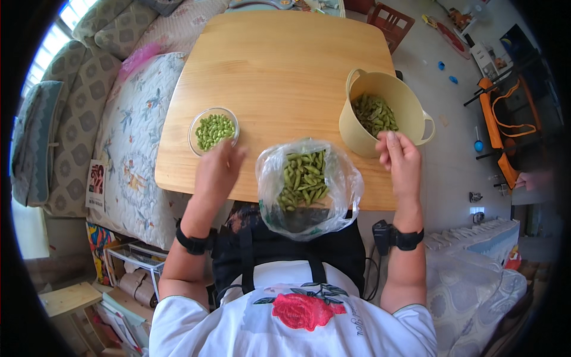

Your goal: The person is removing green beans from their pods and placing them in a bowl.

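Observation:
My left hand is at the near edge of a clear glass bowl with shelled green soybeans in it. Its fingers are blurred and point down, so what they hold is hidden. Over the near rim of a pale yellow bucket is my right hand, thumb pressed to the curled fingers; I cannot make out anything between them. Soybean pods or shells lie at the bottom of the bucket. Between my hands, an open clear plastic bag holds whole green soybean pods.
All three containers rest at the near part of a wooden table; the bag overhangs its front edge. A sofa with a quilted cover runs along the left. Behind the table's far right corner stands a wooden chair. Black bands circle both wrists.

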Tool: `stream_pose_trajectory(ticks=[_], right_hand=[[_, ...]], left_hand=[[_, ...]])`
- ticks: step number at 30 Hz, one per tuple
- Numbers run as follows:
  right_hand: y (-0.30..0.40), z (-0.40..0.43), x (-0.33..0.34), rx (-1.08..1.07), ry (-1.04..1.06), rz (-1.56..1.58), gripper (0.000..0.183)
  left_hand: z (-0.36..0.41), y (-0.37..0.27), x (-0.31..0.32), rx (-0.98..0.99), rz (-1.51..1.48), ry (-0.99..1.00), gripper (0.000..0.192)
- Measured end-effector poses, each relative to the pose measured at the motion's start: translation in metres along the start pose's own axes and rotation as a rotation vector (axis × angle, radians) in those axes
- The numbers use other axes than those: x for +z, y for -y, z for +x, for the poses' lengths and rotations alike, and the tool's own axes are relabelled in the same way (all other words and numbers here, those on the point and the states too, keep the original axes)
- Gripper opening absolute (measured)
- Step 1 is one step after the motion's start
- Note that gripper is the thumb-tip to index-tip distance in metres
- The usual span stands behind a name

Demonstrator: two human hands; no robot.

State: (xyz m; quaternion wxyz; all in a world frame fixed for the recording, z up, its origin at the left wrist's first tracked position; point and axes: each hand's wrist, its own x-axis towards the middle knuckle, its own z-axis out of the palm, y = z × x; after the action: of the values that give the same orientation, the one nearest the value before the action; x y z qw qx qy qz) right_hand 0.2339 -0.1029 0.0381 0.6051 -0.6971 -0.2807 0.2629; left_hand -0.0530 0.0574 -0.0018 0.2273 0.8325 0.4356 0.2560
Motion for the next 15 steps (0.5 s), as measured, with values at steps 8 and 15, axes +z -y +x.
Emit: stream_pose_trajectory(ticks=[8,15], right_hand=[[-0.051,-0.083,0.046,-0.310,0.839,-0.520,0.034],[-0.102,-0.091,0.048,-0.699,0.661,-1.075,0.018]], left_hand=[[-0.054,0.002,0.041,-0.182,0.090,0.738,0.058],[-0.022,0.005,0.058,-0.765,-0.912,0.662,0.023]])
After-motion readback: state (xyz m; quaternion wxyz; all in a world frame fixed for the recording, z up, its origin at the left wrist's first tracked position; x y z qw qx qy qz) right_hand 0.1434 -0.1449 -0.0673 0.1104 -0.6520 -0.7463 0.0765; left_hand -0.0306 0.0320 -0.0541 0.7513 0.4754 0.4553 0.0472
